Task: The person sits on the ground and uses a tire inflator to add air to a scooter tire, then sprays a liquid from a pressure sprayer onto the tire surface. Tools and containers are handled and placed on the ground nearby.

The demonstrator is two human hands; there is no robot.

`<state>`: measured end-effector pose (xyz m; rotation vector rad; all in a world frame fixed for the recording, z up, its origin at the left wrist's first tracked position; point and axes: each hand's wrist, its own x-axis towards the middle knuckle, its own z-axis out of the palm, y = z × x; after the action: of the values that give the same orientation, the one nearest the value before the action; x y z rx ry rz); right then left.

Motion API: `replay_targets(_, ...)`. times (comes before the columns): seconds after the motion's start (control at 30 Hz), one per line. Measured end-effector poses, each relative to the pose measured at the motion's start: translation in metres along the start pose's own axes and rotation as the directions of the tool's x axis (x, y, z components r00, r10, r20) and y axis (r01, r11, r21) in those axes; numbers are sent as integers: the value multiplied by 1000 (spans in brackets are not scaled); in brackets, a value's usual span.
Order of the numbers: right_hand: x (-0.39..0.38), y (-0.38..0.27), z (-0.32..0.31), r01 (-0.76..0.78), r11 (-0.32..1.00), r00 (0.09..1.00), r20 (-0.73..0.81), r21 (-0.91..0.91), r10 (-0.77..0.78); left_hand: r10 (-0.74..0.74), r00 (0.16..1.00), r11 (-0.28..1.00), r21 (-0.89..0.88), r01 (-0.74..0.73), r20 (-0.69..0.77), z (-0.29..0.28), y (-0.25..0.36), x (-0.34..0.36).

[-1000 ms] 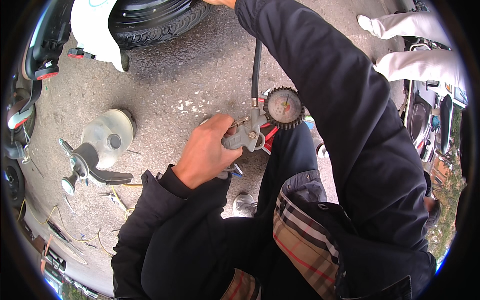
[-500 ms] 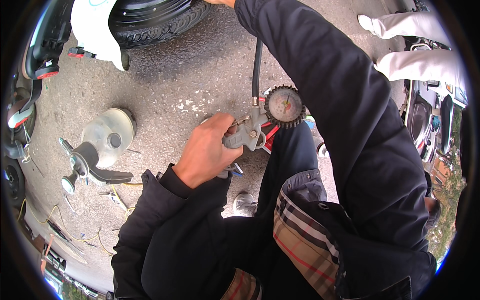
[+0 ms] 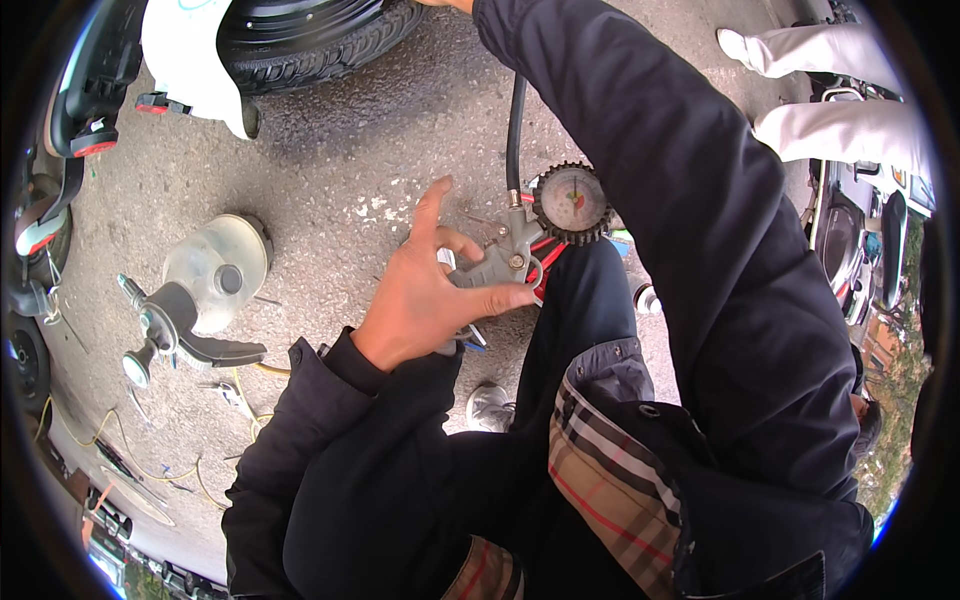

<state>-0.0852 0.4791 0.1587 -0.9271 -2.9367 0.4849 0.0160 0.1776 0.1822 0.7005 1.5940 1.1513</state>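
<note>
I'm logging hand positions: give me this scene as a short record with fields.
Left hand: at the grey inflator gun, index finger raised, grip unclear
Right hand: mostly cut off at top edge, near the black tyre
Gauge: round, black-rimmed, on the gun
Hose: black, leaving the gun toward picture top
Left side: translucent spray bottle on the ground

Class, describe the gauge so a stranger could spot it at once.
From the black tyre at the top, go down and right to the left hand at the grey inflator handle. At the handle's upper right sits the gauge: a pale round dial with a toothed black rim the handle lacks.
</note>
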Motion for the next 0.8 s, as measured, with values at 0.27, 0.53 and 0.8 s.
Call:
replay_targets(0.27,1,1,2,-14,1000,1000,-10,8,14,-535,752,793,-79,604,386,-6,-4,9)
replay_targets(0.53,0,1,-1,-19,1000,1000,15,4,19,-463,800,845,-83,528,382,-6,-3,7)
replay_targets(0.8,-3,-3,-3,-50,999,999,20,10,50,-398,836,894,-46,446,377,-5,-7,6)
